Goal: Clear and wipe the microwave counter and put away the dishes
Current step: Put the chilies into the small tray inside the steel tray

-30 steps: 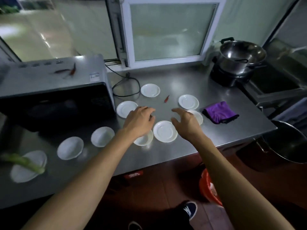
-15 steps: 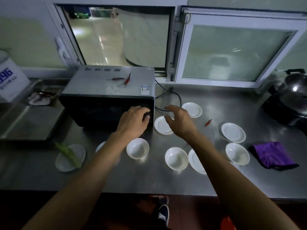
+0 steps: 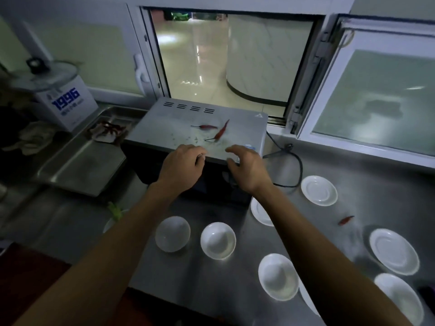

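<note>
A grey microwave [image 3: 179,128] stands on the steel counter [image 3: 367,175], with two red chillies [image 3: 220,134] and crumbs on its top. My left hand [image 3: 182,167] and my right hand [image 3: 247,167] hover at the microwave's front top edge, fingers loosely curled, holding nothing. Several white saucers and small bowls lie on the counter: a bowl [image 3: 218,240] and another bowl [image 3: 172,234] in front of the microwave, a saucer [image 3: 319,190] to its right. A third chilli [image 3: 345,220] lies on the counter.
A steel tray [image 3: 77,165] sits left of the microwave, with chillies on a dish [image 3: 109,132] behind it and a white "1996" container [image 3: 63,102] at the back. A black power cord [image 3: 292,161] runs right of the microwave. A green leaf [image 3: 115,209] lies on a plate.
The view has swung left and up toward the microwave. Both hands rose from the saucers on the counter to the microwave's front top edge. The purple cloth has almost left the view.
</note>
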A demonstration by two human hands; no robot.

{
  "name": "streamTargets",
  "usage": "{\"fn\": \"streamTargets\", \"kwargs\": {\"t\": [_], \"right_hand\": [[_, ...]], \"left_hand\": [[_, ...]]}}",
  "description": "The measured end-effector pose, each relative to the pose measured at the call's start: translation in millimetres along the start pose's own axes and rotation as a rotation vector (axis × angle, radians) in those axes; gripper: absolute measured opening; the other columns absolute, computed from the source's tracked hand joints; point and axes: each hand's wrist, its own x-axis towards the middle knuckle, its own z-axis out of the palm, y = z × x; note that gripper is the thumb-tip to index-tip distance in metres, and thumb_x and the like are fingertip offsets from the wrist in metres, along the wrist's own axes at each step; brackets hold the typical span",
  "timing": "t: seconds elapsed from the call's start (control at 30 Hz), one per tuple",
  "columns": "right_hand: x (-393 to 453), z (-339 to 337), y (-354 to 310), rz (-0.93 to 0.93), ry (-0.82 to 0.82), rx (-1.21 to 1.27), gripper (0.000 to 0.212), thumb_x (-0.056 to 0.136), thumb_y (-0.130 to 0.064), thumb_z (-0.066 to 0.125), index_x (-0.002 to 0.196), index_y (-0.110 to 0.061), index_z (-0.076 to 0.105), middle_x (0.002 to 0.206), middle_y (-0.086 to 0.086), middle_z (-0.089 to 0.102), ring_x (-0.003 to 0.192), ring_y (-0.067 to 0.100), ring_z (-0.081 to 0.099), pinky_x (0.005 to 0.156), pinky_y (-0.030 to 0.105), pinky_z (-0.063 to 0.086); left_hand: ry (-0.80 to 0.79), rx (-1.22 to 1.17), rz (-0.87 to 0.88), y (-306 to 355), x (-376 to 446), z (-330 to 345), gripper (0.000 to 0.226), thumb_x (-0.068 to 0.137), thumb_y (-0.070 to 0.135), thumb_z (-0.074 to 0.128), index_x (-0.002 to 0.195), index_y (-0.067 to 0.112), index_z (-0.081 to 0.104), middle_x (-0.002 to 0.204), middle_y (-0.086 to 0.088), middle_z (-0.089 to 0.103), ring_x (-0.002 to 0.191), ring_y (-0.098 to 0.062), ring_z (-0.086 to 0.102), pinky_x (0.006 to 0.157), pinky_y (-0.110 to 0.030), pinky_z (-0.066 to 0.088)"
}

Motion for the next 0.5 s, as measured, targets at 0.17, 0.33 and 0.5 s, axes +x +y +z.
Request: {"fn": "streamTargets", "kwargs": {"t": [0.17, 0.33, 0.5], "right_hand": [[33, 15, 0, 0.055, -0.004, -0.009, 0.031, 0.095, -0.014, 0.059, 0.126, -0.011, 0.066, 0.13, 0.007, 0.066, 0.119, 0.026, 0.059, 0.104, 0.032, 0.042], [68, 31, -3, 0.138, 0.052, -0.05, 0.028, 0.093, -0.013, 0.06, 0.119, -0.014, 0.069, 0.125, 0.008, 0.068, 0.114, 0.029, 0.06, 0.098, 0.036, 0.044], [101, 49, -8, 0.245, 0.087, -0.137, 0.022, 0.093, -0.017, 0.062, 0.111, -0.009, 0.071, 0.11, 0.013, 0.069, 0.101, 0.032, 0.06, 0.089, 0.042, 0.049]], "left_hand": [[-0.003, -0.027, -0.017, -28, 38, 5, 0.026, 0.098, 0.02, 0.055, 0.118, 0.013, 0.069, 0.111, -0.006, 0.069, 0.106, -0.027, 0.059, 0.088, -0.044, 0.051], [-0.023, -0.055, 0.033, -52, 83, 17, 0.026, 0.095, 0.022, 0.058, 0.118, 0.016, 0.069, 0.114, -0.003, 0.068, 0.107, -0.026, 0.059, 0.085, -0.043, 0.052], [-0.046, -0.051, 0.116, -71, 131, 28, 0.021, 0.093, 0.021, 0.062, 0.111, 0.02, 0.072, 0.105, -0.004, 0.068, 0.1, -0.028, 0.059, 0.08, -0.042, 0.053]]}}
